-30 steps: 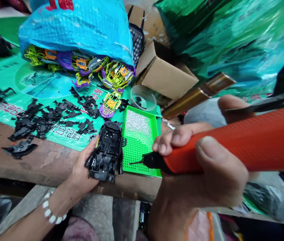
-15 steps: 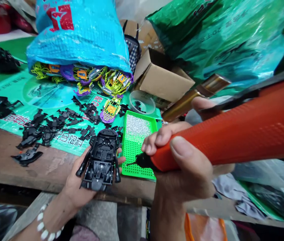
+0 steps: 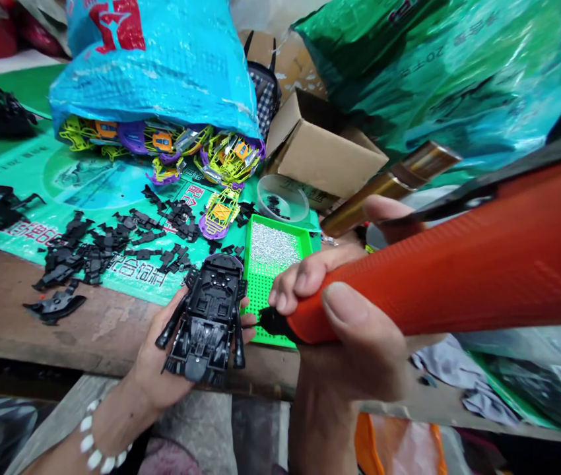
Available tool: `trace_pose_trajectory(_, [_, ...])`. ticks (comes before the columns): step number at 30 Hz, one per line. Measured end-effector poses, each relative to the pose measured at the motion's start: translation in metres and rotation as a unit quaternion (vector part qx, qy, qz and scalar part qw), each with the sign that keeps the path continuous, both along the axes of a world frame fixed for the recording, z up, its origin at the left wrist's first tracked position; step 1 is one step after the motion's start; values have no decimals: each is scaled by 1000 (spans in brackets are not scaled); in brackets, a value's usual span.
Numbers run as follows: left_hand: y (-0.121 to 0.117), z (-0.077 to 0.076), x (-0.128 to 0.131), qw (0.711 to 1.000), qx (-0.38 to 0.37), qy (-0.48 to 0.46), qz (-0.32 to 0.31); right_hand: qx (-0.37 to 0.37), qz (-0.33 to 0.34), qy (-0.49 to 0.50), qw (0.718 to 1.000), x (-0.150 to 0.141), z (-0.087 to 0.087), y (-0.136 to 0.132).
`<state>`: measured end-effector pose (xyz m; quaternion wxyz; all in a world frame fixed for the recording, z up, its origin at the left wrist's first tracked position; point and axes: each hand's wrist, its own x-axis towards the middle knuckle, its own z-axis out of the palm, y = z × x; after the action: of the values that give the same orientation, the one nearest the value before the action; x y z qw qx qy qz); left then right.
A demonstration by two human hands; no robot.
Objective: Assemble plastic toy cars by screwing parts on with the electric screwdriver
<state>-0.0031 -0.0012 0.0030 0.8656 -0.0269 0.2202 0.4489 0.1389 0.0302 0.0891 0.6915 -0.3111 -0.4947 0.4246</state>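
My left hand [image 3: 162,369] holds a black plastic toy car body [image 3: 206,320] underside up over the table's front edge, fingers curled under it. My right hand [image 3: 354,330] is wrapped round an orange electric screwdriver [image 3: 459,264]. Its dark tip [image 3: 265,321] sits at the right side of the car body, just in front of a green screw tray [image 3: 265,290] with a heap of small silver screws [image 3: 271,245] at its far end.
Loose black plastic parts [image 3: 112,241] lie scattered on the green sheet. A blue sack [image 3: 156,66] spills yellow and purple toy frames [image 3: 186,148]. A clear round dish [image 3: 280,198], an open cardboard box [image 3: 325,152], a brass-coloured tube [image 3: 389,185] and a big green bag [image 3: 449,72] stand behind.
The screwdriver tip has moved left from over the green tray to the side of the car body. My left hand has shifted the car body slightly toward it.
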Motion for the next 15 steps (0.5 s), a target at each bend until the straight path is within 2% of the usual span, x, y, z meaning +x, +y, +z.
trace_pose_trajectory(6, [4, -2, 3, 1000, 21, 16, -14, 2, 2, -9, 1000, 5, 2, 0])
trace_pose_trajectory(15, [9, 8, 7, 999, -44, -1, -17, -38, -55, -7, 998, 0, 3, 5])
